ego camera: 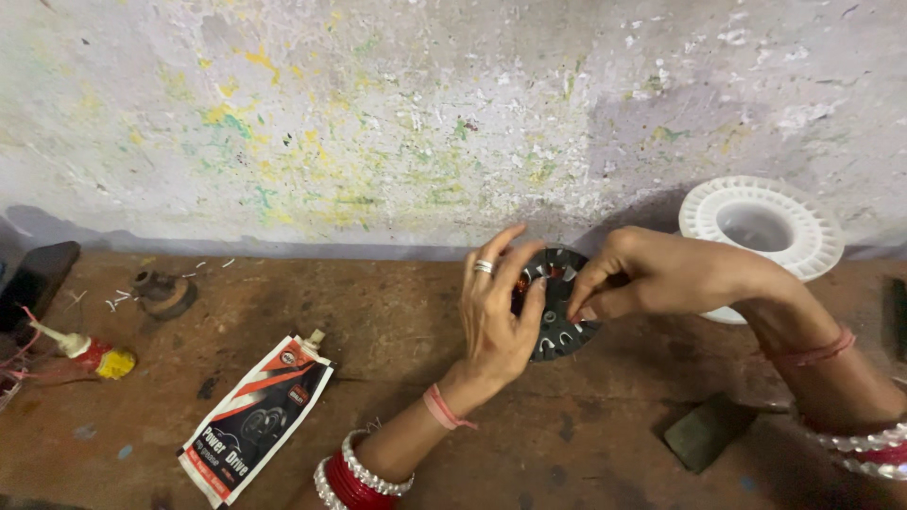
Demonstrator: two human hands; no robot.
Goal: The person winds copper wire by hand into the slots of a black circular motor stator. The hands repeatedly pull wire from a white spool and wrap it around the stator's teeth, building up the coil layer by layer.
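Steadying a dark slotted disc [557, 307] near the worktop's [397, 321] back edge, the left hand [498, 312] is cupping its rim while the right hand [652, 276] is pinching its top, tilting it toward view.

The brown, stained bench [397, 321] runs along a paint-splashed wall. Near its front edge lies a flat grease tube [255, 416]. At the left edge lies a small glue bottle [90, 354]. A rusty round part [162, 293] and a white plastic spool [761, 231] sit by the back edge. A dark flat block [707, 432] lies front right.
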